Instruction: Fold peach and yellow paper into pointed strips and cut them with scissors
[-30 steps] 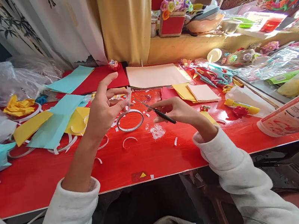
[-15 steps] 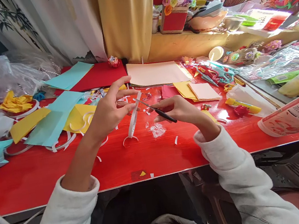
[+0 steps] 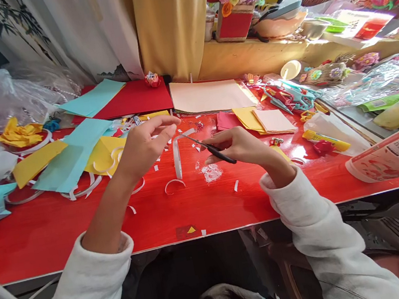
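Note:
My right hand (image 3: pixel 235 146) is closed on the dark handles of a small pair of scissors (image 3: pixel 219 154), whose thin blades point up and left. My left hand (image 3: pixel 152 139) is raised just left of the scissor tips, thumb and fingers pinched together; a small pale bit shows near the fingertips, too small to make out. Beneath the hands a white paper strip (image 3: pixel 177 160) stands out against the red table (image 3: pixel 209 208), with a thin curled strip (image 3: pixel 174 182) at its lower end. Tiny white scraps are scattered around them.
Blue and yellow papers (image 3: pixel 75 154) lie at the left, near plastic bags. Pale sheets (image 3: pixel 209 95) and a red sheet lie at the back. At the right are a glue tube (image 3: pixel 326 139) and a big pink-and-white cup (image 3: pixel 393 151).
The white strip that ran up to my left fingers now hangs or lies lower, apart from them. My left fingers have drawn together, and the scissors have barely moved.

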A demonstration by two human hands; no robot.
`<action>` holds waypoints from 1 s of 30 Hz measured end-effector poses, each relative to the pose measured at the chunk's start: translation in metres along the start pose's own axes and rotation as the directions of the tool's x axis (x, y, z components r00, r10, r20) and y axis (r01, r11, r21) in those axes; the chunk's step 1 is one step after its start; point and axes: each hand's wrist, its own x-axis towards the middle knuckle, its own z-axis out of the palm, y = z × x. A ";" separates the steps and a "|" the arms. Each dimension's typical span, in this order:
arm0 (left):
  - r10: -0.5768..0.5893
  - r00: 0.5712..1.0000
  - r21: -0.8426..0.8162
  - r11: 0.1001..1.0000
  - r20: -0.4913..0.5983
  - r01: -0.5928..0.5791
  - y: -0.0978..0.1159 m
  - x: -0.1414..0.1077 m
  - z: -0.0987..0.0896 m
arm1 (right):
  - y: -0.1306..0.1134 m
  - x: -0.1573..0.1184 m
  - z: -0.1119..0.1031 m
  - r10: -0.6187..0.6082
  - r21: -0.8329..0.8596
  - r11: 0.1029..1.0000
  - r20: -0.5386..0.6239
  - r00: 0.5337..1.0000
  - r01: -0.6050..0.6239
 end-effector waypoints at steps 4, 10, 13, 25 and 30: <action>0.067 0.998 0.089 0.994 -0.012 -0.065 0.000 0.000 0.003 | -0.002 0.000 0.003 -0.026 -0.044 0.999 -0.009 1.000 0.026; -0.001 1.000 0.021 1.000 -0.015 0.002 -0.010 0.001 0.011 | -0.005 0.000 0.008 -0.082 -0.132 0.988 -0.014 0.997 0.080; -0.061 0.997 -0.106 0.993 -0.043 0.056 -0.012 0.002 0.013 | -0.006 0.000 0.008 -0.087 -0.146 0.986 -0.016 0.996 0.084; -0.223 0.972 -0.469 0.868 -0.072 0.165 -0.020 0.003 0.021 | -0.003 0.000 0.005 -0.056 -0.095 0.994 -0.044 0.997 0.051; -0.311 0.950 -0.637 0.740 -0.037 0.217 -0.024 0.006 0.018 | -0.003 -0.001 0.005 -0.066 -0.102 0.993 -0.055 0.996 0.060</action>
